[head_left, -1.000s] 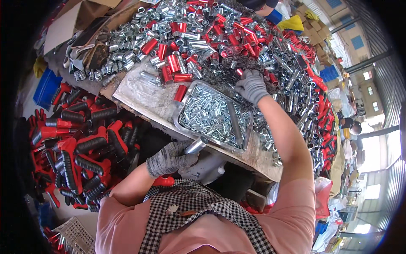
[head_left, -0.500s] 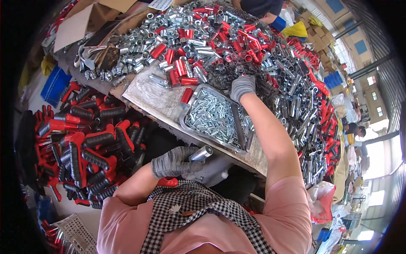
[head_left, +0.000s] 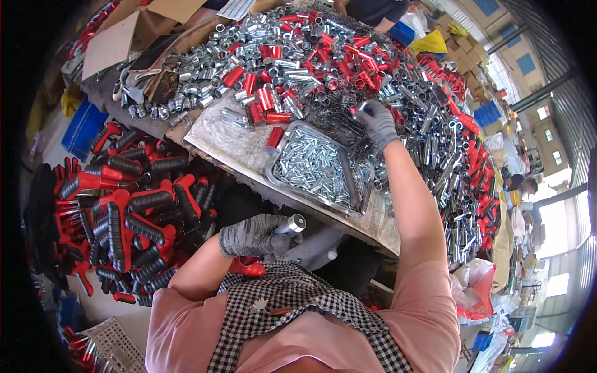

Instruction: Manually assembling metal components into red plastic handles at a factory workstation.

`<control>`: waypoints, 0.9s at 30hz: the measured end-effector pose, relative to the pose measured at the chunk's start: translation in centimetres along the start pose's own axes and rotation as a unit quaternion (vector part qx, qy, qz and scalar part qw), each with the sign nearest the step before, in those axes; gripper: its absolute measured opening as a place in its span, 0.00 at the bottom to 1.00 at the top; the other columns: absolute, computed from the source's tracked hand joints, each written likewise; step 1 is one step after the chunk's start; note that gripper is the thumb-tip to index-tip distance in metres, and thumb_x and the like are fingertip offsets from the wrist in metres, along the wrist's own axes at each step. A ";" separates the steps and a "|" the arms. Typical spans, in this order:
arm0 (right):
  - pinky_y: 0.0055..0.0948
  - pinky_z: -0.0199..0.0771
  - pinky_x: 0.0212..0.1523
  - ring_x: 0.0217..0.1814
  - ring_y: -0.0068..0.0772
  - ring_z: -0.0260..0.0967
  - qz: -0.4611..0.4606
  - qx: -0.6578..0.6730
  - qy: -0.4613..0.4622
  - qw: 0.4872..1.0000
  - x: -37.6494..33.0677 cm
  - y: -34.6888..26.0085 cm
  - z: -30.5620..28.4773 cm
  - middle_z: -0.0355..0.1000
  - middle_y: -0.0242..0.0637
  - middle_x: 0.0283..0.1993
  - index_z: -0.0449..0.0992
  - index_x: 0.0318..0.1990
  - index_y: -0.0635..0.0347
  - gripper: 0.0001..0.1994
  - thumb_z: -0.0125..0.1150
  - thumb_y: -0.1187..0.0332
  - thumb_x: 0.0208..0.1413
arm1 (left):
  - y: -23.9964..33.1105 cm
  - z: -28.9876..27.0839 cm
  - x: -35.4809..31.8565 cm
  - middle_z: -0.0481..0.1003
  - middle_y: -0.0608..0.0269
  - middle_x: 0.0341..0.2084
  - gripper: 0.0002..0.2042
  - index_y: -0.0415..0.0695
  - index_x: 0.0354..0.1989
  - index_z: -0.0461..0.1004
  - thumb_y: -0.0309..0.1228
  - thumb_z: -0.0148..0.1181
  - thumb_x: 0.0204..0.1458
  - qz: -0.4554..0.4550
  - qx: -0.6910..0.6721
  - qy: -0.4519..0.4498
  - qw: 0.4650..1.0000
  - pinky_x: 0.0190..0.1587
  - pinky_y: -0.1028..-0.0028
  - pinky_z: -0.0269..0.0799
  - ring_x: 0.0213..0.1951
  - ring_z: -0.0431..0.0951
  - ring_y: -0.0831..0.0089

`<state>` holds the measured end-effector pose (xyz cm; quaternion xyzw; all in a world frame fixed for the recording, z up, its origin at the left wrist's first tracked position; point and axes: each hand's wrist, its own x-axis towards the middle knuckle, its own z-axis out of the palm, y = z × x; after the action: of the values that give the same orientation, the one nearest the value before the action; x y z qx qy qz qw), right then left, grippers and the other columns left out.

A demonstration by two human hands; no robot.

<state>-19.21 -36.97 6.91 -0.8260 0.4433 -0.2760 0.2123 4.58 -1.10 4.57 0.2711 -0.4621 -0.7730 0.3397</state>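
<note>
My left hand, in a grey knitted glove, is closed around a short silver metal tube in front of the bench edge. The tube's round end faces up and to the right. Over the heap my gloved right hand is bent at the fingers, next to a tangle of dark coil springs. A small silver-and-red piece shows at its fingertips; whether it is gripped there is unclear. Between my hands a clear tray holds many small silver pins. One red tube leans at the tray's left corner.
Silver and red tubes cover the bench. Red-and-black handled parts are heaped at lower left, beside a blue bin. A cardboard box stands at far left. Another person's arm shows at the far side.
My right hand has moved a little right from the tray's far edge, along the springs. My left hand, still holding the tube, has shifted slightly left.
</note>
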 end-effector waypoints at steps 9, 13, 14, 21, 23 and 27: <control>0.28 0.70 0.36 0.34 0.31 0.70 0.068 0.489 -0.208 0.844 -15.1 -16.2 -0.5 0.71 0.39 0.36 0.68 0.43 0.61 0.14 0.59 0.68 0.50 | -0.4 1.9 0.2 0.73 0.66 0.28 0.17 0.43 0.50 0.67 0.38 0.52 0.56 0.012 0.108 0.109 0.988 0.22 0.82 0.68 0.22 0.72 0.82; 0.32 0.70 0.45 0.42 0.34 0.71 -0.110 0.232 -0.295 0.920 -19.8 -20.1 2.3 0.72 0.42 0.43 0.68 0.42 0.59 0.15 0.59 0.60 0.54 | -1.4 1.8 0.0 0.73 0.66 0.34 0.27 0.45 0.62 0.57 0.45 0.51 0.57 0.098 0.131 0.111 0.980 0.26 0.81 0.67 0.26 0.71 0.83; 0.33 0.69 0.46 0.43 0.35 0.71 -0.066 0.329 -0.305 0.891 -20.4 -19.1 3.8 0.72 0.42 0.44 0.69 0.40 0.58 0.15 0.61 0.57 0.52 | -1.4 1.8 0.0 0.74 0.66 0.35 0.31 0.45 0.64 0.54 0.47 0.52 0.57 0.188 0.144 0.114 0.965 0.27 0.81 0.67 0.27 0.71 0.84; 0.38 0.58 0.61 0.62 0.38 0.58 -0.166 0.341 -0.546 0.747 -13.0 -20.5 6.4 0.58 0.46 0.61 0.58 0.61 0.59 0.39 0.69 0.67 0.39 | -1.3 0.6 -2.8 0.73 0.67 0.33 0.30 0.43 0.64 0.53 0.47 0.49 0.58 0.231 0.139 0.173 0.947 0.36 0.76 0.68 0.33 0.71 0.80; 0.37 0.58 0.61 0.61 0.39 0.60 -0.087 0.424 -0.571 0.697 -8.1 -19.9 8.4 0.61 0.45 0.60 0.51 0.66 0.59 0.46 0.70 0.60 0.38 | -1.0 0.0 -3.0 0.72 0.67 0.30 0.22 0.42 0.57 0.61 0.43 0.49 0.59 0.250 0.180 0.197 0.931 0.33 0.76 0.68 0.29 0.71 0.79; 0.36 0.66 0.54 0.55 0.42 0.67 -0.262 -0.136 -0.188 0.937 1.5 -21.3 13.4 0.70 0.45 0.52 0.66 0.57 0.55 0.31 0.64 0.55 0.44 | -1.4 -0.2 -3.2 0.72 0.67 0.28 0.16 0.41 0.49 0.66 0.39 0.50 0.59 0.271 0.212 0.199 0.918 0.29 0.77 0.67 0.25 0.69 0.79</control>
<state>3.18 -25.84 9.84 -0.9708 0.1958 -0.0985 0.0979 6.36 1.76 3.56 0.3492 -0.5936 -0.4659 0.5555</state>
